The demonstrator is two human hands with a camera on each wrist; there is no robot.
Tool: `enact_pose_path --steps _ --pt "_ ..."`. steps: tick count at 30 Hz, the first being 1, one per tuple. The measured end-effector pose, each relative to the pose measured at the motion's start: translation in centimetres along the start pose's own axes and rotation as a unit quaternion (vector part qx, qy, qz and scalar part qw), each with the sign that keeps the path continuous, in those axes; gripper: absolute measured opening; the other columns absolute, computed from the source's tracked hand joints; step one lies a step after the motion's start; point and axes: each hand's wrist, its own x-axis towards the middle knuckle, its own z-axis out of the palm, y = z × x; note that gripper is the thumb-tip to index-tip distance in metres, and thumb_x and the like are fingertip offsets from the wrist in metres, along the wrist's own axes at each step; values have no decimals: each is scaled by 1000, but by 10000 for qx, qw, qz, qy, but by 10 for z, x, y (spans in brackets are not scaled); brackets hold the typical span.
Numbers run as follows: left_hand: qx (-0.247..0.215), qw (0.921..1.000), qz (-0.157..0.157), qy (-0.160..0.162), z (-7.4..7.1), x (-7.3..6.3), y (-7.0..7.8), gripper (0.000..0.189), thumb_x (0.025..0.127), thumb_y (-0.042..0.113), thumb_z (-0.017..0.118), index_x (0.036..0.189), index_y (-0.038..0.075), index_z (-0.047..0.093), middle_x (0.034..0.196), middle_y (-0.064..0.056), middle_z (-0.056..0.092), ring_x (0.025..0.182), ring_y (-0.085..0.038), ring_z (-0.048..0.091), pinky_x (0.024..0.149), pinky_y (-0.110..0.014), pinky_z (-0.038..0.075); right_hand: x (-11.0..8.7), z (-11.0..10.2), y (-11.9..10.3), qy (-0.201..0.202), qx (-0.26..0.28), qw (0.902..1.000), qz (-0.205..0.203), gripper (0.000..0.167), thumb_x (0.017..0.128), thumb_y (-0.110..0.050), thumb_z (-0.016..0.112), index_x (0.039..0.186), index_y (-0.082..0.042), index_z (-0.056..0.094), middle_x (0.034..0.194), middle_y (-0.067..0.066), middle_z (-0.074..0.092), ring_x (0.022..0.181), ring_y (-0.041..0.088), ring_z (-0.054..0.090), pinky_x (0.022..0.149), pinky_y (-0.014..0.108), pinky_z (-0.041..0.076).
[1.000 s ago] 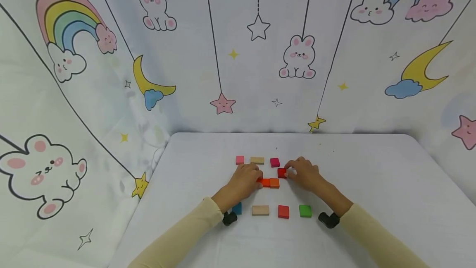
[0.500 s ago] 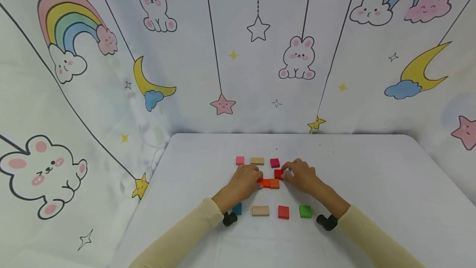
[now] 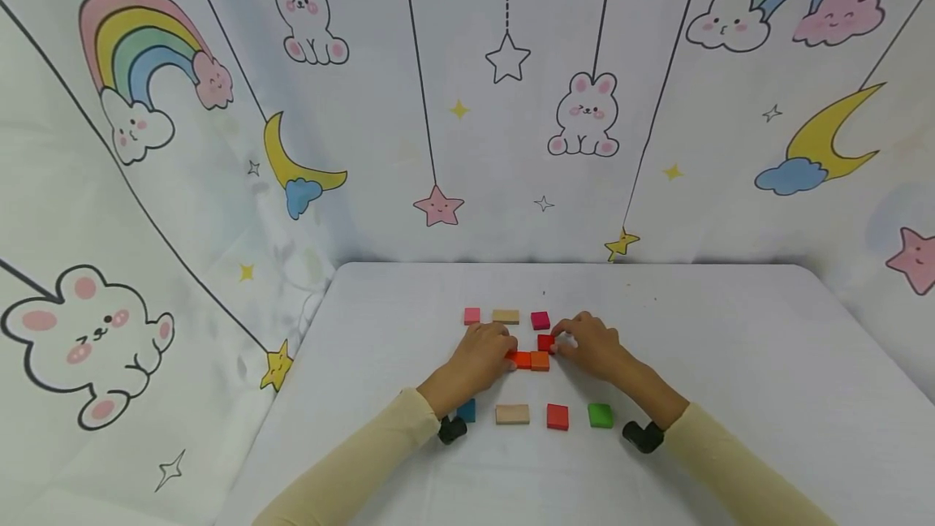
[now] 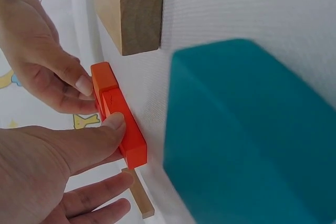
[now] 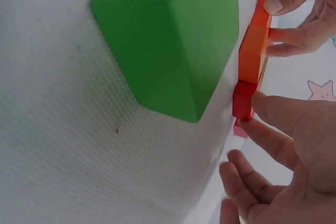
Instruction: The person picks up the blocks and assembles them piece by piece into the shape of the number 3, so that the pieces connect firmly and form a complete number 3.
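Observation:
My left hand [image 3: 478, 355] pinches a long orange-red block [image 4: 131, 140], thumb on its near side. End to end with that block lies an orange block [image 3: 540, 361]. Thumb and forefinger of my right hand [image 3: 593, 346] pinch a red block [image 5: 244, 98], just behind the orange one in the head view; whether those two touch is hard to tell. The right hand's other fingers [image 5: 249, 179] are loosely bent and hold nothing. Behind the hands, a pink block [image 3: 472, 316], a tan block [image 3: 506, 316] and a crimson block [image 3: 540, 321] form a spaced row.
Nearer the body runs another spaced row: a teal block [image 4: 247, 135], partly hidden by the left wrist in the head view, a wooden block [image 3: 512, 414], a red block [image 3: 557, 417] and a green block [image 5: 168, 40]. All lie on a white-covered table [image 3: 730, 347], backed by a printed curtain [image 3: 497, 153].
My right hand has slid the red block a little to the left and nearer, toward the orange blocks. The left hand has stayed on the orange-red block.

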Motion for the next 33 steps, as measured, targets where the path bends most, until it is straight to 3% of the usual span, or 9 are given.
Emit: enact_pose_path --steps 13,23,29,33 --pt "52 10000 -25 -41 -1 0 2 28 97 34 78 120 19 78 128 -4 70 125 -20 61 109 -39 47 1 -1 2 -3 -19 9999 -160 23 96 -18 77 118 -12 75 117 19 63 112 36 60 86 58 50" --pt "46 10000 -36 -53 -2 0 2 26 96 34 79 118 19 78 127 -3 70 123 -19 62 107 -38 48 2 -4 0 -92 1 9999 53 27 97 -23 76 121 -10 73 119 19 63 112 35 59 88 60 48" --pt "78 10000 14 46 -2 -1 2 26 95 35 80 115 18 79 121 -3 71 119 -19 63 106 -38 48 17 -7 3 26 -70 9996 281 31 99 -27 74 123 -8 72 117 19 65 110 34 61 90 63 50" --pt "85 10000 15 11 -2 -1 2 26 96 35 79 115 18 79 122 -3 71 120 -19 62 108 -40 48 32 -6 2 -97 -42 9992 376 36 99 -30 73 127 -6 69 116 19 65 107 31 62 91 63 50"
